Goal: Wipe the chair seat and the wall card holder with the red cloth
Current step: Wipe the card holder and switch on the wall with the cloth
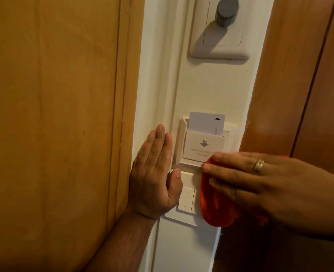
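One smooth white plastic card holder [199, 148], a flat keycard [206, 122] upright in its slot, sits on our cream wall. At its lower right corner our right hand [260, 185] presses the bunched, fuzzy red cloth [215, 205], fingers spread flat over it. Left of the holder, our left hand [154, 177] lies open-palmed against the wall, beside the wood-grain door frame [54, 114].

Both forearms bare, no sleeves in view; right hand [276, 185] wears a silver-toned band ring [259, 165]; left hand [154, 173] unadorned.
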Tool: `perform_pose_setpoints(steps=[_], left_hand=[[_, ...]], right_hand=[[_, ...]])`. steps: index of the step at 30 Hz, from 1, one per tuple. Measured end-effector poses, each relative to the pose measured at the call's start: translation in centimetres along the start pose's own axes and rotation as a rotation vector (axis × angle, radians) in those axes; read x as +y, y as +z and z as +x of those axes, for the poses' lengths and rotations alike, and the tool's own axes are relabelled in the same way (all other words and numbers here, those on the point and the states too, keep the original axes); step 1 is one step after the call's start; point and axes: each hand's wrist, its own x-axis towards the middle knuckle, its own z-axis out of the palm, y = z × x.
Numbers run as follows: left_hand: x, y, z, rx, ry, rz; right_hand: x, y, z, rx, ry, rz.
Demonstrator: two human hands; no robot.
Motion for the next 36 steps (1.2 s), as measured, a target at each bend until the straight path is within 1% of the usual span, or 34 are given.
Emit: perform_pose_setpoints(steps=[3, 4, 7, 8, 12, 15, 17, 20, 23, 27, 30, 34, 36], left_hand=[[0.0, 0.1, 0.1, -0.004, 0.007, -0.011], [-0.1, 0.1, 0.1, -0.005, 0.007, -0.005], [0.0, 0.0, 0.0, 0.004, 0.004, 0.002], [0.0, 0.0, 0.0, 0.006, 0.002, 0.0], [0.0, 0.2, 0.1, 0.007, 0.007, 0.002], [0.0, 0.2, 0.0, 0.018, 0.003, -0.003], [0.0, 0.2, 0.0, 0.025, 0.004, -0.002], [0.0, 0.1, 0.0, 0.021, 0.007, 0.006], [0.1, 0.1, 0.1, 0.023, 0.0, 0.002], [0.1, 0.1, 0.1, 0.018, -0.002, -0.006], [0.1, 0.1, 0.1, 0.014, -0.004, -0.007], [0.0, 0.0, 0.0, 0.015, 0.002, -0.003], [0.0, 0.1, 0.0, 0.019, 0.006, -0.008]], right_hand=[[1.1, -0.8, -0.1, 0.064, 0.141, 0.017], [1.0, -0.7, 0.0, 0.076, 0.153, 0.023], [-0.2, 0.5, -0.3, 0.064, 0.06, 0.013], [-0.1, 0.5, -0.4, 0.054, 0.056, 0.003], [1.3, -0.3, -0.4, 0.119, 0.207, -0.021], [0.0, 0.6, -0.3, 0.138, 0.171, -0.017], [0.3, 0.2, -0.3, 0.135, 0.206, -0.006], [0.7, -0.3, 0.1, 0.215, 0.333, 0.015], [-0.9, 1.0, 0.6, 0.26, 0.366, 0.079], [-1.9, 1.4, 1.9, 0.403, 0.442, 0.175], [-2.0, 1.7, 2.7, 0.43, 0.384, 0.096], [-0.6, 1.2, 1.2, 0.333, 0.13, -0.008], [0.3, 0.3, 1.1, 0.333, 0.137, -0.007]])
